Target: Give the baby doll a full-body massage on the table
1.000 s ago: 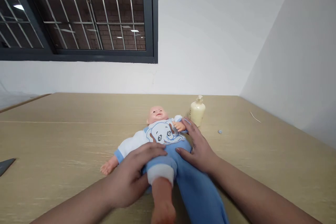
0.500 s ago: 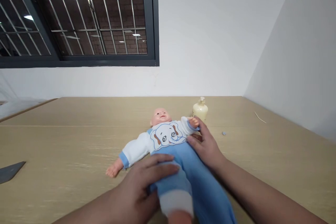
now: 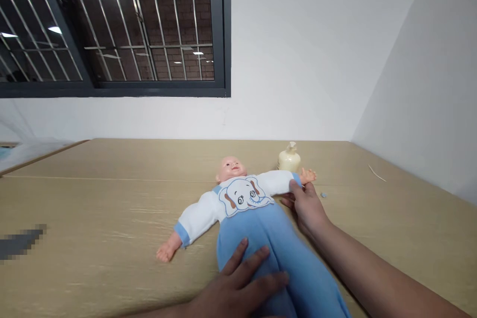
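A baby doll point(image 3: 242, 203) lies on its back in the lower middle of the frame, head toward the far wall and legs running down to the bottom edge. Its head is bald and pinkish. It wears a white long-sleeved top with light blue cuffs and a bib-like front panel printed with a cartoon elephant in blue with brown ear linings. Below the top come plain light blue trousers, which widen toward the bottom of the frame and fill much of the lower centre. Both arms are spread out: one stretches toward the lower left, its small bare hand resting on the table point(image 3: 93, 218); the other reaches toward the right, its bare hand just in front of a cream-coloured bottle point(image 3: 288, 159).

The left hand point(image 3: 242, 288) lies flat at the bottom centre, palm down, fingers spread and relaxed on the blue trouser leg, pressing on the cloth rather than gripping it. The right hand point(image 3: 307, 206) comes in from the lower right; its thumb and fingers pinch the doll's sleeve near the blue cuff.

The table is pale wood grain. A small grey-blue speck point(image 3: 324, 194) lies just right of the right hand. A barred dark window point(image 3: 112, 25) fills the upper left of the frame.
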`<state>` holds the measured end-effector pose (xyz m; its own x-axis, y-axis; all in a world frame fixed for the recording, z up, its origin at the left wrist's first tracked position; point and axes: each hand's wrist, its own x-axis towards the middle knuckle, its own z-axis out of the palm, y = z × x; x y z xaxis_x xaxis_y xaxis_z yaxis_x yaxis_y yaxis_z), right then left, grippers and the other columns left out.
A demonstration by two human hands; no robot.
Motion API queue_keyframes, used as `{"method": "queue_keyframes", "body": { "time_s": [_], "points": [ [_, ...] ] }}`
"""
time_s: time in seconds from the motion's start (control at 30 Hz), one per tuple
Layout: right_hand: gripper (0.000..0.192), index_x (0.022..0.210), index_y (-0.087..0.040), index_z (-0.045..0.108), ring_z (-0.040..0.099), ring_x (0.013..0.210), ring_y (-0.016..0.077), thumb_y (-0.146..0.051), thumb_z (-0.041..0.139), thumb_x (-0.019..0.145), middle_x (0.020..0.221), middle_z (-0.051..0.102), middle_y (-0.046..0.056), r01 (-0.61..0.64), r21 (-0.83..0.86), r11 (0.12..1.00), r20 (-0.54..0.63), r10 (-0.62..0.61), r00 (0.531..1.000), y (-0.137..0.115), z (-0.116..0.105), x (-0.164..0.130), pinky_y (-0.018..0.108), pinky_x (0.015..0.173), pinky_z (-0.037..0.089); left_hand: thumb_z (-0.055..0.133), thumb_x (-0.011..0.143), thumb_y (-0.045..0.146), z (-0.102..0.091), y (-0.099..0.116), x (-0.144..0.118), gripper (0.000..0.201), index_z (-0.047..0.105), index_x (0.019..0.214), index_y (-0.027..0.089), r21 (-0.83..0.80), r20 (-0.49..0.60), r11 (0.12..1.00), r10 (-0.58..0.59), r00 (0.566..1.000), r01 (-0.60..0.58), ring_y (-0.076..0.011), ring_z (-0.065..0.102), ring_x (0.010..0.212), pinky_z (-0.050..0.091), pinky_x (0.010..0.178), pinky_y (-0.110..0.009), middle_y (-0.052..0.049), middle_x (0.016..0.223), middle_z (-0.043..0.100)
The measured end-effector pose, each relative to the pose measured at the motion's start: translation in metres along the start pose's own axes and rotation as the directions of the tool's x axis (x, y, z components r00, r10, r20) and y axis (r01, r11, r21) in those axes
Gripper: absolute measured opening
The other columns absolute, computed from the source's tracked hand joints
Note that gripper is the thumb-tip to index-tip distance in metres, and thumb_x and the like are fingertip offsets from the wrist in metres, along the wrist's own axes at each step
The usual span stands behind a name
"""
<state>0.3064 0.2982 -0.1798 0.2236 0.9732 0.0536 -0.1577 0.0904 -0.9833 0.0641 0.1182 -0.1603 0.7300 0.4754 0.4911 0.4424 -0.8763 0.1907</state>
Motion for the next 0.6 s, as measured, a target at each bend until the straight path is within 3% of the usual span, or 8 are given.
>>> {"method": "queue_keyframes", "body": {
  "time_s": [0.1,0.2,0.33,0.4,0.5,0.6],
  "points": [
    [0.040,0.116,-0.025,0.051,0.072,0.104,0.0250,-0.050,0.065,0.088,0.126,0.067,0.010,0.025,-0.025,0.999,-0.023,-0.025,0.999,0.004,-0.001,0.004,0.034,0.067,0.067,0.067,0.094,0.036,0.005,0.000,0.001,0.068,0.038,0.153,0.020,0.015,0.001,0.999,0.052,0.999,-0.052,-0.0275,0.045,0.143,0.020,0.125,-0.051,-0.008,0.131,0.070],
    [0.040,0.115,-0.026,0.052,0.072,0.103,0.0248,-0.050,0.066,0.087,0.126,0.067,0.009,0.039,-0.025,0.999,-0.030,-0.040,0.999,0.005,0.000,0.005,0.034,0.068,0.067,0.058,0.099,0.021,0.015,0.004,0.004,0.050,0.045,0.147,0.020,0.028,0.015,0.995,0.096,0.995,-0.097,-0.0223,0.053,0.138,0.018,0.127,-0.047,-0.006,0.126,0.073],
    [0.042,0.117,-0.026,0.054,0.072,0.101,0.0254,-0.049,0.069,0.085,0.120,0.069,0.007,0.046,-0.014,0.999,-0.024,-0.046,0.999,0.000,0.001,0.003,0.035,0.071,0.067,0.060,0.098,0.026,0.019,0.011,0.009,0.030,0.058,0.128,0.020,0.030,-0.084,1.000,0.008,0.996,-0.005,-0.0227,0.066,0.121,0.023,0.126,-0.051,-0.006,0.104,0.078],
    [0.044,0.119,-0.027,0.053,0.072,0.101,0.0258,-0.049,0.069,0.084,0.121,0.069,0.007,0.066,-0.019,0.998,-0.031,-0.067,0.997,-0.003,0.002,0.002,0.036,0.073,0.067,0.062,0.096,0.028,0.009,0.014,0.013,0.025,0.061,0.121,0.021,0.008,-0.127,0.999,-0.051,0.991,0.052,-0.0218,0.069,0.112,0.032,0.123,-0.047,-0.006,0.101,0.077],
    [0.049,0.122,-0.026,0.052,0.072,0.101,0.0267,-0.050,0.070,0.083,0.124,0.068,0.008,0.116,-0.067,0.991,-0.039,-0.119,0.992,-0.006,0.001,-0.001,0.038,0.076,0.066,0.060,0.097,0.030,-0.019,0.016,0.017,0.015,0.067,0.110,0.027,0.061,-0.164,0.998,-0.024,0.986,0.035,-0.0234,0.067,0.116,0.045,0.114,-0.042,-0.008,0.112,0.073],
    [0.053,0.126,-0.027,0.051,0.070,0.105,0.0282,-0.050,0.069,0.083,0.126,0.068,0.008,0.173,-0.138,0.975,-0.008,-0.176,0.984,-0.007,0.001,-0.005,0.041,0.081,0.065,0.057,0.099,0.030,-0.041,0.016,0.019,0.019,0.069,0.112,0.026,0.087,-0.166,0.995,-0.030,0.986,0.045,-0.0267,0.066,0.115,0.053,0.102,-0.038,-0.011,0.119,0.071]
  ]
}}
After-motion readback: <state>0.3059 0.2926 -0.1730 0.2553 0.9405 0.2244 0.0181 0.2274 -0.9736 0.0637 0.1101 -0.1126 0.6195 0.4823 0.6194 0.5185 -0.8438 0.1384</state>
